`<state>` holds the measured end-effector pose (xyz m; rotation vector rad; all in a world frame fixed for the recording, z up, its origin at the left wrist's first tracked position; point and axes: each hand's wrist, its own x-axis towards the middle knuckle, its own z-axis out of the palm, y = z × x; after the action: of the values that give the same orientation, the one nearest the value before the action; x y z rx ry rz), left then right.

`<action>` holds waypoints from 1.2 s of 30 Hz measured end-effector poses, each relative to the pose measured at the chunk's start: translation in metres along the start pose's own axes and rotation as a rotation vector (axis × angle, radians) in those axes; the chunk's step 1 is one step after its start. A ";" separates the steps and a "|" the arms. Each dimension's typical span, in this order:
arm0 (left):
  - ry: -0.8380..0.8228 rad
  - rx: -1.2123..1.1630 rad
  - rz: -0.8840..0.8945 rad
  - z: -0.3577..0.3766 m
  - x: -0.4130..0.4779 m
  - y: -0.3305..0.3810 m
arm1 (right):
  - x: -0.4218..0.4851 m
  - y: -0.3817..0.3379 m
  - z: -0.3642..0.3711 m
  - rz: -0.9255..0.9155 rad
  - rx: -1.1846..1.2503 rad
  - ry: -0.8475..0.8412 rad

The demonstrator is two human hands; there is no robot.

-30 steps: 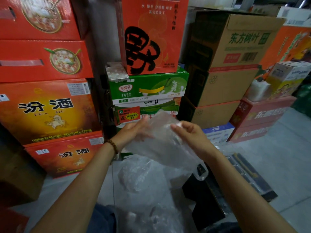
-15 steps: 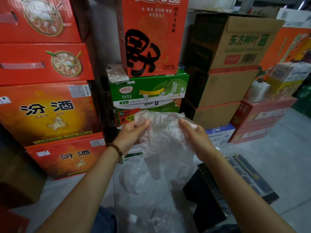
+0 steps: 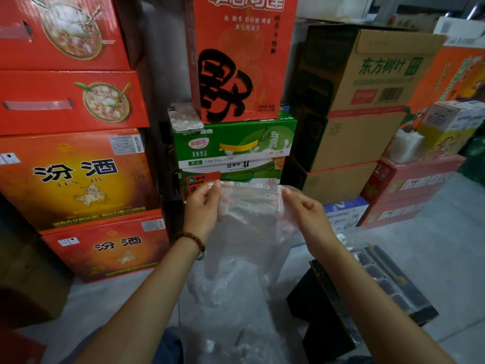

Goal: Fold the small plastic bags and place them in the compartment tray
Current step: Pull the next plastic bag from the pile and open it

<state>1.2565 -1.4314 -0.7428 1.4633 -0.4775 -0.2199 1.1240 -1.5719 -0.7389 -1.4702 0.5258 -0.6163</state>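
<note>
A clear plastic bag (image 3: pixel 249 222) hangs in front of me, stretched flat between both hands. My left hand (image 3: pixel 203 208) pinches its top left corner, a bead bracelet on that wrist. My right hand (image 3: pixel 304 210) pinches the top right corner. Below the bag lies a heap of more clear plastic bags (image 3: pixel 231 311) on the floor. The black compartment tray (image 3: pixel 388 282) sits low at the right on a dark box, partly hidden behind my right forearm.
Stacked cartons wall the space: red and orange boxes (image 3: pixel 76 177) at left, green drink cases (image 3: pixel 236 145) straight ahead, brown cartons (image 3: pixel 367 101) at right. A phone (image 3: pixel 185 116) lies on the green case. Grey floor (image 3: pixel 433 245) shows at the right.
Both hands moved apart and rose slightly, pulling the crumpled bag out flat by its top corners.
</note>
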 end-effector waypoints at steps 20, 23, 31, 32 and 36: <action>-0.129 0.209 0.141 0.010 -0.007 -0.006 | 0.003 -0.004 0.006 0.082 0.141 -0.074; -0.340 0.118 0.064 0.018 -0.015 0.000 | 0.001 -0.007 0.010 0.084 0.207 -0.163; -0.415 -0.036 0.031 0.022 -0.019 0.002 | -0.002 -0.011 0.018 0.075 0.206 -0.290; -0.408 -0.045 0.031 0.022 -0.018 0.002 | -0.002 -0.010 0.019 0.074 0.194 -0.296; -0.345 -0.045 0.030 0.020 -0.019 0.002 | -0.003 -0.009 0.019 0.019 0.121 -0.270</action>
<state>1.2311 -1.4413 -0.7435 1.3780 -0.7678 -0.4603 1.1340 -1.5560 -0.7290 -1.4048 0.2867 -0.4179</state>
